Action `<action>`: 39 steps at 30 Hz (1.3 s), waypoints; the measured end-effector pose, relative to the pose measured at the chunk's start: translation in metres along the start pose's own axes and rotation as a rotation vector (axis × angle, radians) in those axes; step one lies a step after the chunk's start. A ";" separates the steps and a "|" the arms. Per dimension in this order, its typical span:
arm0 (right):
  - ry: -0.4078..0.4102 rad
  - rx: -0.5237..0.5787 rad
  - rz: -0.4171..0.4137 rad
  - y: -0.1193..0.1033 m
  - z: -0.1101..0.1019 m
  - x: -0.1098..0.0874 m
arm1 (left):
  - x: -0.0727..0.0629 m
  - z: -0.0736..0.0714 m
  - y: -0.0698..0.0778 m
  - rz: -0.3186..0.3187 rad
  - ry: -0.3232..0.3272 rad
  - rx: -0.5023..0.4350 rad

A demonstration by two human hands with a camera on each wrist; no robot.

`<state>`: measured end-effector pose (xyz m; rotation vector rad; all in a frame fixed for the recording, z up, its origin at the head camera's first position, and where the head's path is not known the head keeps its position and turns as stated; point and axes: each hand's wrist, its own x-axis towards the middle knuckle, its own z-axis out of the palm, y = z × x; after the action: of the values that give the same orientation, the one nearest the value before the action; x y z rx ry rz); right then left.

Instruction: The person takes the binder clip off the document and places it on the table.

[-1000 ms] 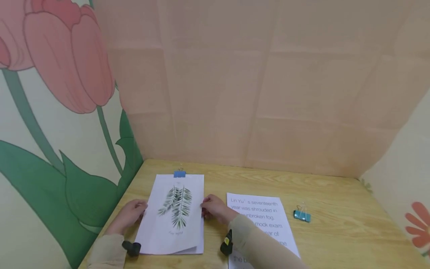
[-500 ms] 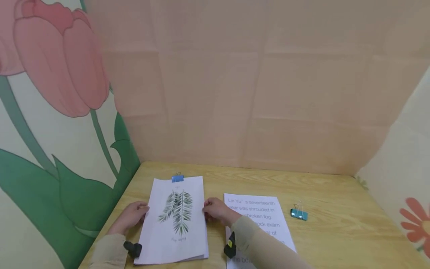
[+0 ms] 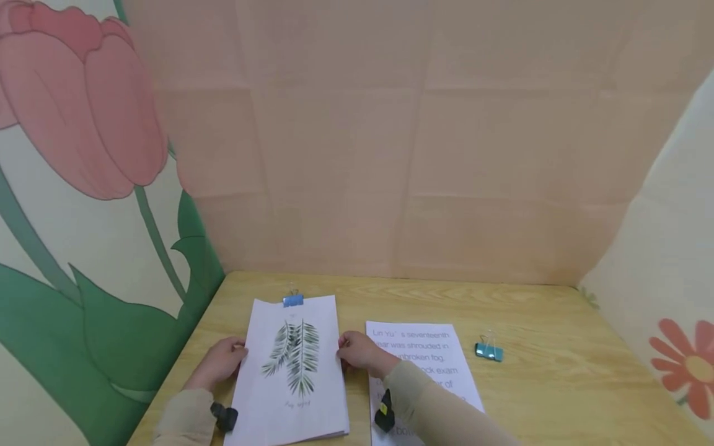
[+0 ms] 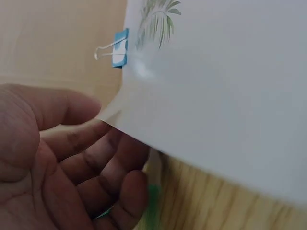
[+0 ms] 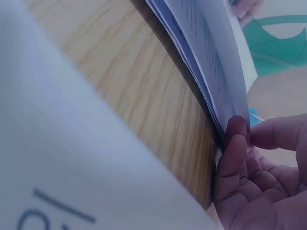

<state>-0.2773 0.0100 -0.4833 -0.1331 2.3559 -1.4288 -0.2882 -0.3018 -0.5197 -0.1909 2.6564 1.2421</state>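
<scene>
Head view: left hand (image 3: pixel 220 359), right hand (image 3: pixel 361 353) pinch clipped sheets (image 3: pixel 292 371); bottom edges closer together than earlier.

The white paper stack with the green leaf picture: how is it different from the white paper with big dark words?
The leaf stack shows green fronds; the word paper shows rows of letters. A blue metal clip clamps the leaf stack's far edge; no clip shows on the word paper. The left hand and right hand hold the leaf stack's sides; the word paper lies unheld, partly hidden by a beige sleeve. Both are white and printed.
</scene>
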 end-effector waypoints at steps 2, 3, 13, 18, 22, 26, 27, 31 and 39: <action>0.098 -0.059 0.084 0.015 0.015 0.024 | 0.002 0.001 0.001 -0.001 0.020 0.007; 0.118 -0.082 0.092 0.022 0.017 0.031 | 0.002 0.001 0.002 -0.005 0.029 0.006; 0.017 -0.098 0.013 0.033 0.000 0.028 | 0.008 0.006 0.005 -0.026 0.057 -0.051; 0.004 -0.139 0.007 0.033 -0.001 0.030 | 0.013 0.007 0.004 -0.036 0.050 -0.112; -0.019 -0.162 -0.001 0.032 -0.003 0.033 | 0.017 0.006 0.006 -0.055 0.059 -0.165; -0.031 -0.182 -0.006 0.030 -0.005 0.033 | 0.020 0.004 0.008 -0.066 0.076 -0.181; -0.033 -0.192 -0.008 0.029 -0.006 0.033 | 0.020 0.003 0.008 -0.067 0.078 -0.181; -0.039 -0.223 -0.002 0.027 -0.007 0.033 | 0.023 0.002 0.011 -0.073 0.082 -0.170; -0.052 -0.272 0.010 0.024 -0.009 0.034 | 0.028 0.003 0.015 -0.075 0.092 -0.156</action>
<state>-0.3092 0.0199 -0.5091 -0.2274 2.4921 -1.0796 -0.3180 -0.2908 -0.5166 -0.3771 2.6007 1.4487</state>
